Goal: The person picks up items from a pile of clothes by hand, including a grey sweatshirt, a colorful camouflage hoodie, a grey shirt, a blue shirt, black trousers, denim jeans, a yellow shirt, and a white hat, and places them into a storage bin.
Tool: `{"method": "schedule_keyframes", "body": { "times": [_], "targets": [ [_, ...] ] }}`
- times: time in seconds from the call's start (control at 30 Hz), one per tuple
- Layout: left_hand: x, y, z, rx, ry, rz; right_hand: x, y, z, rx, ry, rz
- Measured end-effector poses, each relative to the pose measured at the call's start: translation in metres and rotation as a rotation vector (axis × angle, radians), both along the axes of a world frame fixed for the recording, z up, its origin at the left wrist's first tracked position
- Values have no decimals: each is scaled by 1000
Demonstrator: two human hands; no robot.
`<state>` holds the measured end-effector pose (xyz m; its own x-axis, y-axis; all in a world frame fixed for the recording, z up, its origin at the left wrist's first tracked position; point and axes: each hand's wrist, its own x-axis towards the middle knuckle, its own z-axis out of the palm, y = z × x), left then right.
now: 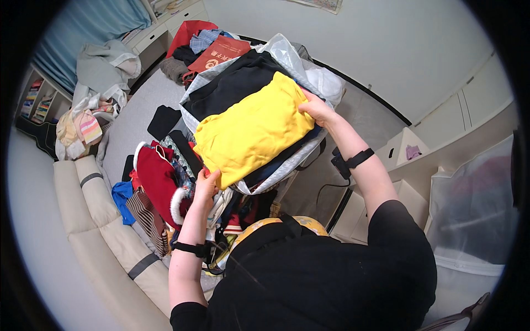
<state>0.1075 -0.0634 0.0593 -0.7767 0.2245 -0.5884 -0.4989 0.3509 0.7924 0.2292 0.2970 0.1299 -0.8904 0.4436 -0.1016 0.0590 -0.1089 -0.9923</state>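
Note:
A folded yellow garment (256,129) stretches between my two hands, over a large pale storage bag (279,175) full of clothes. My left hand (207,186) grips its near left corner, thumb on top. At the far right edge my right hand (318,108) pinches the cloth, its fingertips partly hidden behind it. Black folded clothing (234,83) lies in the bag beyond the yellow cloth. Just left of my left hand is a dark red garment with white fluffy trim (156,175) on a heap of clothes.
A cream padded headboard (99,215) runs along the left. Red bags (221,52) stand at the back beside a white plastic bag (326,85). Grey and striped clothes (102,71) hang at the far left. A clear zipped storage bag (469,204) stands at the right, near an open drawer (406,149).

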Motion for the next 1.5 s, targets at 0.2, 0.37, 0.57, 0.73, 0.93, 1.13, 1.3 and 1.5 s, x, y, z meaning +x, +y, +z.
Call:
{"method": "schedule_keyframes", "body": {
  "times": [0.2,0.37,0.57,0.73,0.93,1.13,1.3,1.5],
  "targets": [
    [29,26,42,483,465,-170,6,38,21,-4,114,-122],
    [37,35,22,185,343,-472,27,84,-23,553,-337,-180],
    [39,6,-8,-45,966,-598,27,11,-6,1439,-33,-126],
    [24,4,-21,-194,606,-285,10,-103,-12,1476,-45,489],
    [29,17,-20,129,-155,-230,-17,-145,-45,1546,-131,593],
    [53,24,4,551,63,-8,-26,-142,-74,1501,-114,580],
    [53,4,24,440,140,-131,-23,-144,-77,1576,-93,565],
    [34,-8,34,398,42,-95,-1,-156,-55,1141,169,711]
  ]
}}
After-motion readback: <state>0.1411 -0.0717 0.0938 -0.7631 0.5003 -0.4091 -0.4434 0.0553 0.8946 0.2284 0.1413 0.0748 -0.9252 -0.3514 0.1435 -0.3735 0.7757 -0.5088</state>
